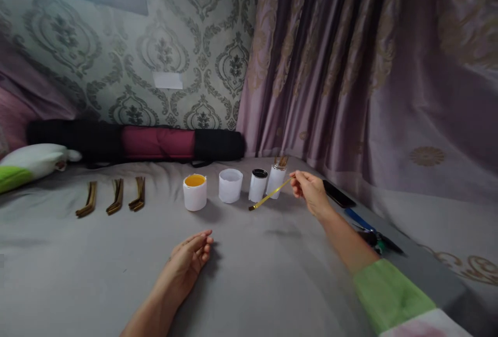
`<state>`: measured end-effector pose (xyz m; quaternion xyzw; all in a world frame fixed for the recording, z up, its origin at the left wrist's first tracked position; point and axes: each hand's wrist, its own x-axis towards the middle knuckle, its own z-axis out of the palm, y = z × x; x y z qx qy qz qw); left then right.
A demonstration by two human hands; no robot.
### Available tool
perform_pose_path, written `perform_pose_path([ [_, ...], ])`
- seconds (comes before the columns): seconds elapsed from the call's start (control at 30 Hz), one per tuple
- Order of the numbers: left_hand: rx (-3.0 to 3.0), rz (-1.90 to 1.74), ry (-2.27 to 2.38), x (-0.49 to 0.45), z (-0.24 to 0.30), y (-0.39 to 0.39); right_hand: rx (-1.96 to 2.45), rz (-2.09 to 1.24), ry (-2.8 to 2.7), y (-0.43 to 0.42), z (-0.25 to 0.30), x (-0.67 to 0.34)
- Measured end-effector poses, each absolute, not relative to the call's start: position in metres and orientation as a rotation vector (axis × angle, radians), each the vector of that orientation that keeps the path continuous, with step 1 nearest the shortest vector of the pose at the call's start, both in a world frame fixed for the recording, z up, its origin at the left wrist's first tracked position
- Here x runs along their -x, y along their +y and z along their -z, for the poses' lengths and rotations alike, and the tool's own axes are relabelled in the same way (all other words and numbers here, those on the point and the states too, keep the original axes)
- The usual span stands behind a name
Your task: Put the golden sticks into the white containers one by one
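My right hand pinches the end of a thin yellow paintbrush, its dark tip pointing down-left just above the grey sheet. Behind the brush stand a white jar with a black rim and a white holder with brushes. Left of them are an empty white cup and a white cup of yellow-orange paint. My left hand rests on the sheet, fingers loosely together, holding nothing.
Three brown curved pieces lie in a row at the left. A black-and-maroon roll bag runs along the wall. A white-green pillow is at far left. A phone and blue pen with scissors lie right, by the curtain.
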<state>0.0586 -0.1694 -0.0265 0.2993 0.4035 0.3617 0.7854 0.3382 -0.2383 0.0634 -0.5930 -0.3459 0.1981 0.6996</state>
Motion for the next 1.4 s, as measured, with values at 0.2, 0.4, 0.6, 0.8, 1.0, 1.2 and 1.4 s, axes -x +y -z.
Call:
perform_pose_path([
  [0.2, -0.607, -0.781, 0.888, -0.059, 0.024, -0.169, 1.358, -0.323, -0.81, -0.244, -0.097, -0.366],
  [0.4, -0.566, -0.78, 0.881, -0.059, 0.026, -0.167, 1.418, -0.206, -0.815, -0.243, -0.122, -0.384],
  [0.6, -0.556, -0.781, 0.871, -0.058, 0.028, -0.165, 1.459, -0.088, -0.805, -0.239, -0.143, -0.399],
  [0.8, -0.533, -0.771, 0.883, -0.057, 0.026, -0.166, 1.495, 0.066, -0.823, -0.23, -0.162, -0.408],
  [1.0, -0.53, -0.769, 0.889, -0.057, 0.027, -0.165, 1.557, 0.192, -0.867, -0.22, -0.172, -0.416],
  [1.2, -0.545, -0.77, 0.875, -0.057, 0.027, -0.165, 1.606, 0.288, -0.897, -0.209, -0.174, -0.419],
  [1.4, -0.533, -0.767, 0.886, -0.058, 0.024, -0.166, 1.643, 0.343, -0.943, -0.196, -0.174, -0.419],
])
